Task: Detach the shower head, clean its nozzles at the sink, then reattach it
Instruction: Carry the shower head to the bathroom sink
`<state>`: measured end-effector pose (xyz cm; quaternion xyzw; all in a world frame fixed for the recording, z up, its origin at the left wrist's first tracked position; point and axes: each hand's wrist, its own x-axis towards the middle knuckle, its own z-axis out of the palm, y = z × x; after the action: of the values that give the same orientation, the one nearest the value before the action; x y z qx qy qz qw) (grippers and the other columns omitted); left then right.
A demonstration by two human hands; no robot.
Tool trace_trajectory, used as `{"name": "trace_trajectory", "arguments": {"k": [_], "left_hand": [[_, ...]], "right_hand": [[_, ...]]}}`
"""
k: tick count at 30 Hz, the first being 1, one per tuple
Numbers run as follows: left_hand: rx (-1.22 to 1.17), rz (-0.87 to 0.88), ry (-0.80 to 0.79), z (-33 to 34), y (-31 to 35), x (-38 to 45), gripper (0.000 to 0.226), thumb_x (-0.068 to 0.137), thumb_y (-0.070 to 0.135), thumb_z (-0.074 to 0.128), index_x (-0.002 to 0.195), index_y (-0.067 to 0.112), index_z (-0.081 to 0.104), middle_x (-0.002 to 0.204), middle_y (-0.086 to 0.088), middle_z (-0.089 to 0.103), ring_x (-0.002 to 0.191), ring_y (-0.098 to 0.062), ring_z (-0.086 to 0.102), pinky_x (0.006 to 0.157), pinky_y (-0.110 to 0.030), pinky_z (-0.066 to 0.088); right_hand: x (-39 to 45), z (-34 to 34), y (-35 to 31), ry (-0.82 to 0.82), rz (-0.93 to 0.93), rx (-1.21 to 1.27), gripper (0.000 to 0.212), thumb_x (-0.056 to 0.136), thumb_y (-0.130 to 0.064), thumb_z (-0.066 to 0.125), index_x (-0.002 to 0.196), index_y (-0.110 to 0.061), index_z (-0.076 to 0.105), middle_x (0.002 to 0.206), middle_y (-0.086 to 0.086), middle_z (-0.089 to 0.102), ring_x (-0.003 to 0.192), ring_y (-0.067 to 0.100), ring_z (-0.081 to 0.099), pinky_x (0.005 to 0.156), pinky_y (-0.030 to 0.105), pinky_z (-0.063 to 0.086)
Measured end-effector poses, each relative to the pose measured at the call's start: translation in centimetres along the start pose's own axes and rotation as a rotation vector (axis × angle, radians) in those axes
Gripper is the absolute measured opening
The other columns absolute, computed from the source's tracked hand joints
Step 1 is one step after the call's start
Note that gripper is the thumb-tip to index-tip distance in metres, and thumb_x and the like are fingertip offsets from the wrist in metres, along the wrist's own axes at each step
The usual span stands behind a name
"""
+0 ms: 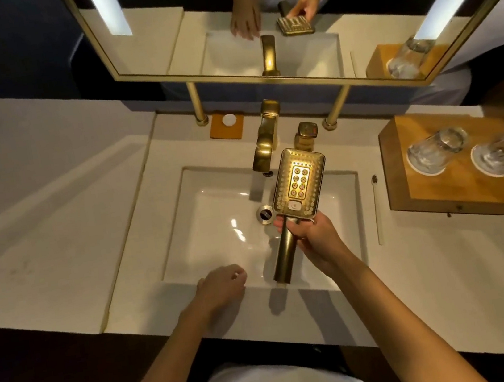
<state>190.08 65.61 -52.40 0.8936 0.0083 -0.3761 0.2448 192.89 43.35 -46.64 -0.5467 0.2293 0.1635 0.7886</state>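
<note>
White vanity top w/ a sunk sink [207, 249], gold faucet [265, 143] at the back, gold-framed mirror [158, 42] above. I see my right hand [312, 240] wrapped round the shower head [299, 182] where handle meets head, fingers curled under the neck, nozzle face up over the basin beside the drain [265, 214]. Left hand [222, 287] hangs loosely curled over the sink's near rim, holding nothing. Toothbrush [377, 209] lies right of the basin; two glasses on a wooden tray [461, 190].
</note>
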Motion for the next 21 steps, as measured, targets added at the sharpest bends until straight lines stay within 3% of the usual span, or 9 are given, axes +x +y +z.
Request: {"name": "trace_trajectory", "arguments": {"k": [5, 7, 10, 14, 19, 21], "left_hand": [[-0.856, 0.014, -0.232, -2.9, 4.3, -2.0, 0.041, 0.102, 0.039, 0.042, 0.112, 0.008, 0.065, 0.107, -0.013, 0.071, 0.098, -0.029, 0.068, 0.089, -0.039, 0.055], [-1.023, 0.021, -0.289, -3.2, 4.9, -2.2, 0.044, 0.100, 0.039, 0.045, 0.117, 0.002, 0.060, 0.109, -0.022, 0.069, 0.095, -0.036, 0.069, 0.088, -0.045, 0.057], [-1.064, 0.057, -0.287, -3.6, 5.0, -1.8, 0.039, 0.099, 0.030, 0.049, 0.120, -0.003, 0.055, 0.109, -0.028, 0.067, 0.087, -0.037, 0.067, 0.091, -0.053, 0.053], [-0.954, 0.110, -0.334, -4.3, 5.4, -1.2, 0.030, 0.100, 0.027, 0.050, 0.121, 0.006, 0.056, 0.107, -0.020, 0.071, 0.086, -0.034, 0.069, 0.084, -0.044, 0.057], [-1.025, 0.120, -0.388, -3.9, 6.2, -0.3, 0.024, 0.101, 0.013, 0.048, 0.116, -0.002, 0.058, 0.098, -0.021, 0.067, 0.077, -0.028, 0.064, 0.076, -0.040, 0.055], [-1.045, 0.132, -0.398, -3.6, 6.6, -0.3, 0.023, 0.101, 0.008, 0.045, 0.116, -0.003, 0.058, 0.090, -0.018, 0.063, 0.072, -0.024, 0.060, 0.070, -0.037, 0.052]], "right_hand": [[0.5, 2.2, 1.7, 0.052, -0.050, -0.115, 0.040, 0.082, -0.011, 0.073, 0.120, -0.017, 0.062, 0.112, 0.008, 0.071, 0.108, 0.029, 0.066, 0.097, 0.045, 0.054], [0.8, 2.9, 1.9, 0.067, -0.067, -0.106, 0.041, 0.081, -0.010, 0.074, 0.120, -0.016, 0.063, 0.110, 0.008, 0.073, 0.104, 0.027, 0.068, 0.096, 0.046, 0.054], [0.8, 3.4, 1.8, 0.071, -0.107, -0.101, 0.034, 0.086, -0.006, 0.070, 0.118, -0.016, 0.064, 0.109, 0.008, 0.074, 0.103, 0.025, 0.069, 0.094, 0.043, 0.056], [0.3, 3.3, 2.2, 0.064, -0.132, -0.089, 0.034, 0.088, -0.007, 0.068, 0.121, -0.016, 0.063, 0.109, 0.010, 0.073, 0.098, 0.023, 0.070, 0.090, 0.038, 0.057], [-0.6, 2.5, 2.8, 0.024, -0.114, -0.079, 0.042, 0.083, -0.019, 0.070, 0.124, -0.015, 0.062, 0.109, 0.015, 0.071, 0.092, 0.025, 0.066, 0.088, 0.044, 0.054], [-0.7, 1.4, 2.3, -0.052, -0.063, -0.027, 0.046, 0.082, -0.013, 0.067, 0.126, -0.008, 0.060, 0.108, 0.016, 0.069, 0.094, 0.028, 0.065, 0.089, 0.043, 0.052]]}}
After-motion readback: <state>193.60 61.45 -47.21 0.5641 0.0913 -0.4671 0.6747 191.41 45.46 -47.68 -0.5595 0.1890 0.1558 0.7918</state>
